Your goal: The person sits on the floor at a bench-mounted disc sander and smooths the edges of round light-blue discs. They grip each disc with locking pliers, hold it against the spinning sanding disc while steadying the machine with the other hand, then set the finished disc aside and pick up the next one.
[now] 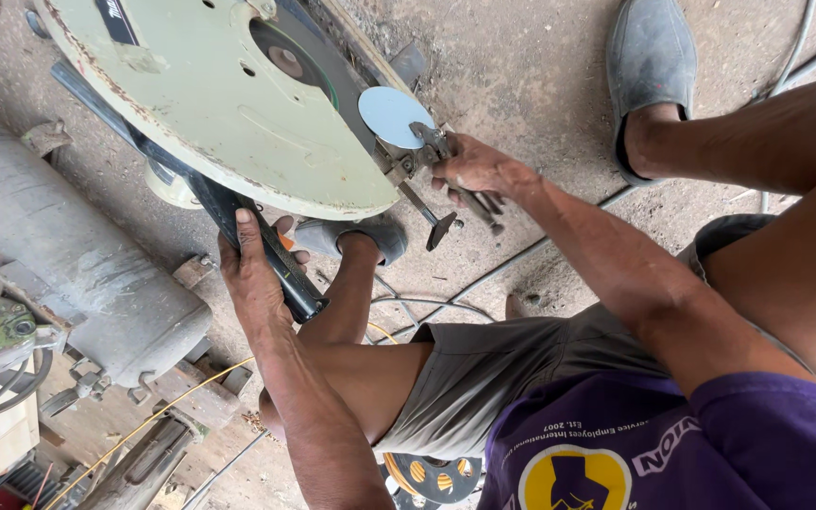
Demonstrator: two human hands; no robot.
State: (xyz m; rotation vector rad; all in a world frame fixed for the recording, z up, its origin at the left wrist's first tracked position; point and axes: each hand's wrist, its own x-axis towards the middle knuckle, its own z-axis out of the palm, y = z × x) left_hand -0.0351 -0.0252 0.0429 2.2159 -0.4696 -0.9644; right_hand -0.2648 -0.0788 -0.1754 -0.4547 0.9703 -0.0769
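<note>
I see my left hand [255,269] wrapped tight around the black handle [276,255] of a chop saw, fingers curled over the grip and thumb along its side. The handle runs up and away from that hand, under the saw's pale green blade guard [210,104], which fills the space just above and between both hands. A dark cutting disc [287,59] shows through the opening in the guard, further up from my left hand.

My right hand [479,170] is closed around a metal wrench [455,179], held at the guard's lower edge. The tool's jaw end sits just beside a small round blue-grey cover plate [391,113], which lies immediately above that hand; whether the wrench bites a bolt there I cannot tell, since the fingers hide the contact. A short dark lever [432,222] hangs just below the right hand.

Below and between the hands, my foot in a grey shoe [356,236] rests on the concrete floor [531,66]; the other grey shoe [649,66] is well off past the right hand. Cables [502,269] trail over the floor beneath the right forearm. Beyond my left hand lies a large grey motor housing [77,255], with a yellow wire [153,420] running under the left forearm.
</note>
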